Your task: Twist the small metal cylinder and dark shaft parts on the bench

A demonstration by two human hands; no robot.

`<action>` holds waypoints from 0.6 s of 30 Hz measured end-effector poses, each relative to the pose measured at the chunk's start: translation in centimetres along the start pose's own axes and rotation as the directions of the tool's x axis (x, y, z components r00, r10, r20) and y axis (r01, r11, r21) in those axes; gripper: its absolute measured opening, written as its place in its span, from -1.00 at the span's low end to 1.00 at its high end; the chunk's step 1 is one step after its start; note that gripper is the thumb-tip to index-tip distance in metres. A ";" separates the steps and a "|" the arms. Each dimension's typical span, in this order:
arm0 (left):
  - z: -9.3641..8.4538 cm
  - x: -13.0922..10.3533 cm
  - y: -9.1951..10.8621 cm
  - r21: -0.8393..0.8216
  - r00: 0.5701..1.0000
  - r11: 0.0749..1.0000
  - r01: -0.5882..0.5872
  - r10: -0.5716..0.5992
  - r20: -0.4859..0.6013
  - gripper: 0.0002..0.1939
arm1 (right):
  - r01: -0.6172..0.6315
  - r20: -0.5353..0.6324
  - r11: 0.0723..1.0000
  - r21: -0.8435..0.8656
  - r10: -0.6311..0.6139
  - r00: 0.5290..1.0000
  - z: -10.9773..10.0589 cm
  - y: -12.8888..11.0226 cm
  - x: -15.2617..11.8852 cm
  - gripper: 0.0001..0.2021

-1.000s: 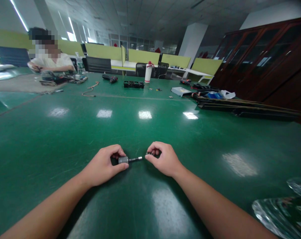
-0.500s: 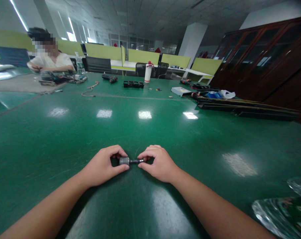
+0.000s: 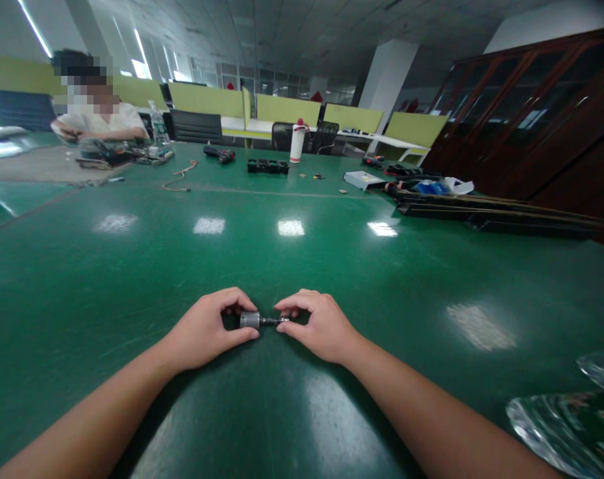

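Observation:
A small grey metal cylinder with a thin dark shaft (image 3: pixel 269 321) lies sideways between my hands, low over the green table or resting on it; I cannot tell which. My left hand (image 3: pixel 202 330) grips the cylinder end, thumb on the near side and fingers on the far side. At the other end, my right hand (image 3: pixel 322 326) curls around the shaft's silvery tip. Its thumb is against the tip, while the index finger arches above it with a small gap. The lower fingers of both hands are partly hidden.
Across the green table (image 3: pixel 262 259) stand a white bottle (image 3: pixel 297 141), a black module (image 3: pixel 267 167) and a power drill (image 3: pixel 219 155). Long black bars (image 3: pixel 481 211) lie at right. Clear plastic packaging (image 3: pixel 566 426) sits near my right forearm. A person (image 3: pixel 102 120) sits far left.
My right index finger has lifted slightly off the shaft's tip. The left hand keeps its hold on the cylinder, and the part has barely moved.

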State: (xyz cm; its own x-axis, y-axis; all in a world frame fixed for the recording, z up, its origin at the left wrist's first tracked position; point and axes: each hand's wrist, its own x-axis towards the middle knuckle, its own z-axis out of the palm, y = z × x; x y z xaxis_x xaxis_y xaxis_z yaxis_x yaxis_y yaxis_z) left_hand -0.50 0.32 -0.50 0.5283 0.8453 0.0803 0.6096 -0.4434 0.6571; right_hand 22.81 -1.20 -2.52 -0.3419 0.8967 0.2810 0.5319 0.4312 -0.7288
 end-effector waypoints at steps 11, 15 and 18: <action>0.1 0.0 0.4 -0.003 0.999 1.000 -0.019 0.019 0.030 -0.77 | 0.046 0.068 0.999 -0.005 -0.046 0.997 -0.1 -0.6 -0.1 -0.82; 0.0 -0.1 0.5 -0.002 0.999 1.000 -0.022 0.022 0.040 -0.78 | 0.124 0.112 0.992 -0.030 -0.120 0.986 -0.2 -0.7 -0.3 -0.68; 0.0 -0.1 0.6 -0.001 0.999 1.000 -0.021 0.021 0.044 -0.78 | 0.109 0.114 0.994 -0.028 -0.105 0.988 -0.2 -0.6 -0.3 -0.72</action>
State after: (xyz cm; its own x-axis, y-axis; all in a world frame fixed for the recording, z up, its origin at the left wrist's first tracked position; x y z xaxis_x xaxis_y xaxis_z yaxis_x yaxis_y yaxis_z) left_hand -0.19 0.00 -0.12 0.5661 0.8221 0.0613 0.5978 -0.4605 0.6562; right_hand 22.68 -1.73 -2.04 -0.4820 0.8293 0.2828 0.5133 0.5288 -0.6759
